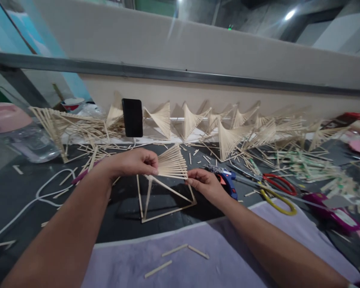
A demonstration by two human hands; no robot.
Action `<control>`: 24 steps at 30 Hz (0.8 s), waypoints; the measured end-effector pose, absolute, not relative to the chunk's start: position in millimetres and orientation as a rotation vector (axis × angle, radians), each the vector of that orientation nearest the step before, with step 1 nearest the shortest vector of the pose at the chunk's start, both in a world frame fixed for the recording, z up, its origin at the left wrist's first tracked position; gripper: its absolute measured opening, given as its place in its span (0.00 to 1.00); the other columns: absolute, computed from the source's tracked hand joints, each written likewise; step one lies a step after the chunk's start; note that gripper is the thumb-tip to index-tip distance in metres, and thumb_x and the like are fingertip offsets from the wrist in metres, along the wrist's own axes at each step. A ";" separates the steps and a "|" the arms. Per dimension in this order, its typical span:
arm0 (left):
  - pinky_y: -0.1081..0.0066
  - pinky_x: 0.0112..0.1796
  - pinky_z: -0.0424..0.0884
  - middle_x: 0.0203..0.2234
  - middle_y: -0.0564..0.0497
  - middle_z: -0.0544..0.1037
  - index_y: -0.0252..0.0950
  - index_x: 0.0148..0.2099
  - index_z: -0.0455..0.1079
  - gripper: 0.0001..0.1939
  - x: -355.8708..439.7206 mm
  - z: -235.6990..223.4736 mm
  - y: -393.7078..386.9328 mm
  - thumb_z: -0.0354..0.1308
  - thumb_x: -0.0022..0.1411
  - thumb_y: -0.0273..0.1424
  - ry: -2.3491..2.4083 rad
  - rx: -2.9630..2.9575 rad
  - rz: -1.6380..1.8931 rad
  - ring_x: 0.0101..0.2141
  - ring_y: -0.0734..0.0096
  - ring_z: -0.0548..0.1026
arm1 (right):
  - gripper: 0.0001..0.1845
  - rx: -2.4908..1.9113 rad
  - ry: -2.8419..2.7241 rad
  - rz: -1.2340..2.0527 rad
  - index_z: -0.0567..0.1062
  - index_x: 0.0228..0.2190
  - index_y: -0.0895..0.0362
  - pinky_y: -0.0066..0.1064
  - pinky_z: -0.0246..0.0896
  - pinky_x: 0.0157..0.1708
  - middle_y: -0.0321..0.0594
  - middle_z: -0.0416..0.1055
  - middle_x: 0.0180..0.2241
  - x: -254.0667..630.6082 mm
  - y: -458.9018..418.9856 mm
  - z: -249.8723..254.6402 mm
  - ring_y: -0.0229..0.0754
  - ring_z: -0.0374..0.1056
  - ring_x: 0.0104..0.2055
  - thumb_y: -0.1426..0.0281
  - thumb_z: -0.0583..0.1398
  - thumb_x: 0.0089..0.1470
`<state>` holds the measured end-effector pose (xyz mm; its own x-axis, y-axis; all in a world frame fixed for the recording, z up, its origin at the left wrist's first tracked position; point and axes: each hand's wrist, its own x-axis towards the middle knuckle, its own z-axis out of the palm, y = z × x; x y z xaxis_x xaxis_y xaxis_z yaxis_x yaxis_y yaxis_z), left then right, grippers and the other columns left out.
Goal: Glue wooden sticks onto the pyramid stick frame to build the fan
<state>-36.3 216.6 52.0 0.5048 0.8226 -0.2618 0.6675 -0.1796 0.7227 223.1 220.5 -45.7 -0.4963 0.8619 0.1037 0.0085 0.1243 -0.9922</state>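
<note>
A fan-shaped model of thin wooden sticks (pixel 172 163) stands on the dark table, its sticks laid side by side in a twisted surface over an open frame of single sticks. My left hand (pixel 139 163) pinches the upper left corner of the model, fingers closed. At the right corner, my right hand (pixel 205 185) grips the stick ends between thumb and fingers. Whether a loose stick is also in either hand is hidden by the fingers. Just beyond my right hand lies a blue glue gun (pixel 229 184).
Several similar stick models (pixel 195 120) line the back wall. A black phone (pixel 133 118) stands upright before them. Scissors with red and yellow handles (pixel 277 194), a purple glue gun (pixel 333 212) and scattered sticks lie right. Short sticks rest on a lilac cloth (pixel 123 264) in front.
</note>
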 end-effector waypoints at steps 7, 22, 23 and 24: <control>0.75 0.26 0.57 0.22 0.55 0.68 0.34 0.29 0.68 0.12 -57.1 66.1 210.1 0.55 0.51 0.39 1.396 1.992 0.360 0.25 0.75 0.63 | 0.12 -0.896 -1.696 1.413 0.73 0.33 0.57 0.26 0.56 0.27 0.35 0.70 0.26 223.5 219.4 -47.6 0.34 0.63 0.27 0.63 0.62 0.47; 0.74 0.27 0.60 0.23 0.53 0.72 0.35 0.32 0.70 0.10 -84.6 90.9 193.2 0.55 0.53 0.37 1.711 2.039 0.450 0.26 0.72 0.67 | 0.12 -0.869 -1.712 1.398 0.73 0.34 0.58 0.27 0.59 0.29 0.37 0.71 0.28 222.1 218.3 -43.6 0.35 0.65 0.29 0.64 0.61 0.48; 0.75 0.27 0.60 0.24 0.54 0.72 0.35 0.32 0.69 0.11 -74.3 95.8 187.7 0.54 0.54 0.38 1.734 2.087 0.491 0.26 0.72 0.67 | 0.12 -0.861 -1.715 1.375 0.73 0.34 0.58 0.28 0.59 0.31 0.38 0.71 0.29 222.3 219.1 -44.5 0.36 0.65 0.30 0.65 0.61 0.48; 0.75 0.27 0.60 0.24 0.54 0.72 0.36 0.33 0.70 0.11 -63.3 100.9 180.9 0.53 0.55 0.38 1.782 2.135 0.539 0.26 0.72 0.67 | 0.12 -0.854 -1.721 1.346 0.73 0.34 0.58 0.28 0.59 0.31 0.38 0.71 0.29 222.6 219.8 -45.7 0.36 0.65 0.30 0.65 0.61 0.48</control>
